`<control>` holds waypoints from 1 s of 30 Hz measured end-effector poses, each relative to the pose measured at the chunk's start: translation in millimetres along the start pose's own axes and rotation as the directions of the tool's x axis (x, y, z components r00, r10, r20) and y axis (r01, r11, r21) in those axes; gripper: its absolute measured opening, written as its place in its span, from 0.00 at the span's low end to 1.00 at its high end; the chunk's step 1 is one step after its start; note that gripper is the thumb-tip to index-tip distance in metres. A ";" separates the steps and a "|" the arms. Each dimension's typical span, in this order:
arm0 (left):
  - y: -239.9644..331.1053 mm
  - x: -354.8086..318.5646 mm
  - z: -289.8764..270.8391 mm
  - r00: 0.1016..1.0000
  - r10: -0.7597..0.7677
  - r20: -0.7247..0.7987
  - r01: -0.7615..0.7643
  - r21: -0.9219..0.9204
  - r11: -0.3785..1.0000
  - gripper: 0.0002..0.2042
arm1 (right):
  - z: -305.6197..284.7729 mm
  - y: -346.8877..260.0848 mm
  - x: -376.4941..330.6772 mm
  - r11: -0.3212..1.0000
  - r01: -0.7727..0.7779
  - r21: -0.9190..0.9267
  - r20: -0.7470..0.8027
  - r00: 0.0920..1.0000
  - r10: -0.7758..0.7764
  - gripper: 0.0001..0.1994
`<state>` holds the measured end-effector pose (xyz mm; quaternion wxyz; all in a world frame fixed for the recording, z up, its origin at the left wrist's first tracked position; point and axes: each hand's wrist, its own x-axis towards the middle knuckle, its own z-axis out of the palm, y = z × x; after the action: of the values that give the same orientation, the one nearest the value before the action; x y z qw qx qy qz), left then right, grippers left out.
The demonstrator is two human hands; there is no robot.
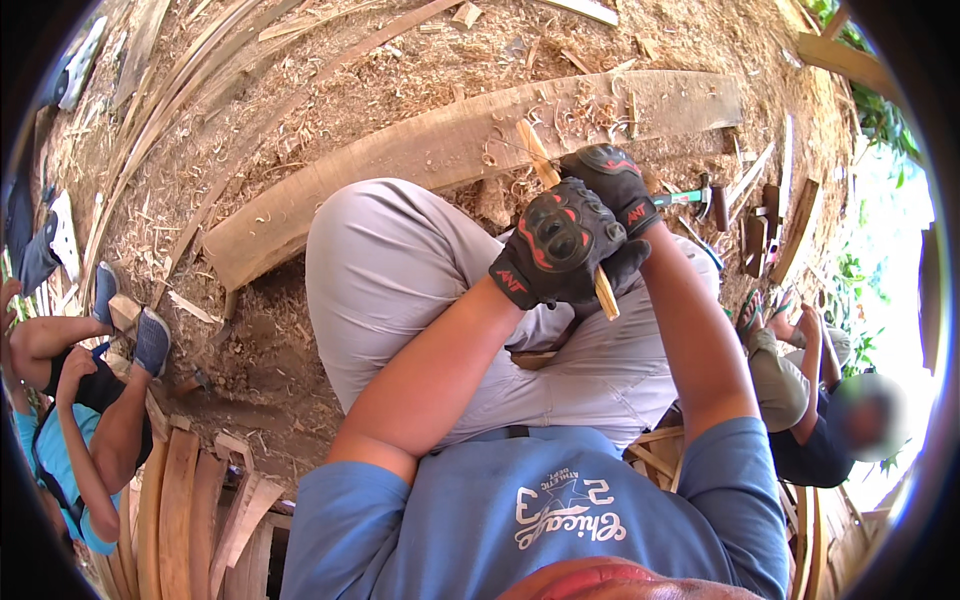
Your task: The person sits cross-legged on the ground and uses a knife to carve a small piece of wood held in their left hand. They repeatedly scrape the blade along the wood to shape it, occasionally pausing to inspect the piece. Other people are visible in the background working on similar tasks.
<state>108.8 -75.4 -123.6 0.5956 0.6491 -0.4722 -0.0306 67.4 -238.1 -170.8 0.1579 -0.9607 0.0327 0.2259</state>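
Above your lap (610,375), your gloved left hand (562,243) grasps a slim wooden stick (541,155), while your gloved right hand (612,183) curls just beyond, its hold hidden; farther off, a long plank (400,158) lies among wood shavings (255,160).

Runs upside down in this view across the front of the blue short-sleeved T-shirt (450,525): one large curving word (573,525) in white, a single white numeral (597,490) on either side of a dark star (567,493), and smaller lettering (569,476) toward the waist. Stands out in red on the cuffs of the black left glove (560,245) and black right glove (612,180), as one short word in capitals on each
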 end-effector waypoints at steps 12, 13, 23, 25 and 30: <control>0.8 -2.3 -3.9 0.972 -0.029 0.233 0.012 0.072 0.997 0.13 | 16.2 -2.9 40.1 0.966 -0.242 -0.088 0.008 0.970 0.244 0.12; 0.5 -0.2 -3.8 0.979 -0.021 0.204 0.010 0.057 0.998 0.13 | 17.2 -2.6 47.4 0.966 -0.236 -0.104 -0.007 0.972 0.237 0.12; -1.3 1.0 -4.3 0.999 -0.047 -0.022 0.048 0.033 0.998 0.13 | 4.7 -2.2 25.7 0.997 -0.047 -0.056 0.078 0.996 0.051 0.10; 0.8 -1.5 -3.5 0.998 -0.058 -0.012 0.059 0.024 0.998 0.13 | 10.0 0.2 15.9 0.998 0.044 -0.046 -0.060 0.997 -0.046 0.09; -1.6 -0.5 -7.7 0.996 -0.085 0.020 0.085 0.005 0.996 0.12 | 4.7 -10.2 26.5 0.989 -0.076 -0.127 -0.006 0.997 0.076 0.08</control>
<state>114.1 -69.5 -123.0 0.5878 0.6694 -0.4502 -0.0612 90.5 -226.6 -183.6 0.0876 -0.9670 0.0551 0.2329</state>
